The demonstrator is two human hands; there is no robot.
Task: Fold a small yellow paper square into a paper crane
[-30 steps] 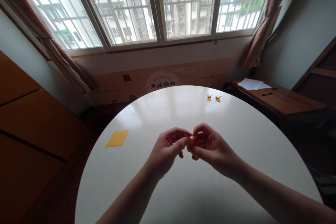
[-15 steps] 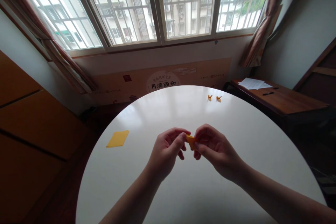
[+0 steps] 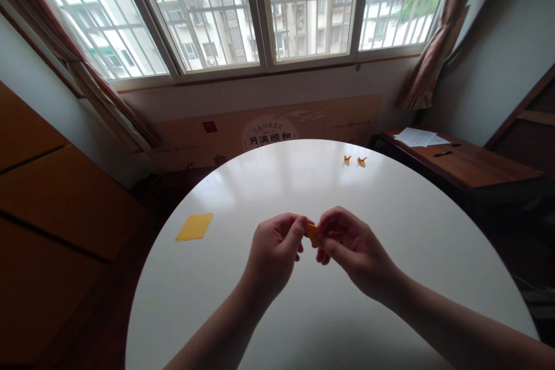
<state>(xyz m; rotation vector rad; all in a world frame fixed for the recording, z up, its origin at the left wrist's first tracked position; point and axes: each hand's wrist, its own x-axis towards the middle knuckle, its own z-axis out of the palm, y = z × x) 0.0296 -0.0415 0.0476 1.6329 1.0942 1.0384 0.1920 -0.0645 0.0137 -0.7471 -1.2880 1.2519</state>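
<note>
Between both hands, above the middle of the white table, is a small folded piece of yellow paper. My left hand pinches its left end between thumb and forefinger. On the other side, my right hand grips the right end, the thumb pressed against it. Fingers cover much of the paper, so its exact folds cannot be made out. A stack of square yellow paper lies on the table to the left of my hands.
Near the far edge stand two small folded paper birds, one on the left and one on the right. Beyond the table on the right is a wooden desk with white sheets. A barred window spans the back wall.
My right hand has shifted slightly to the left, closer to my left hand, and its fingers have moved a little on the folded paper. Both hands keep hold of it.
</note>
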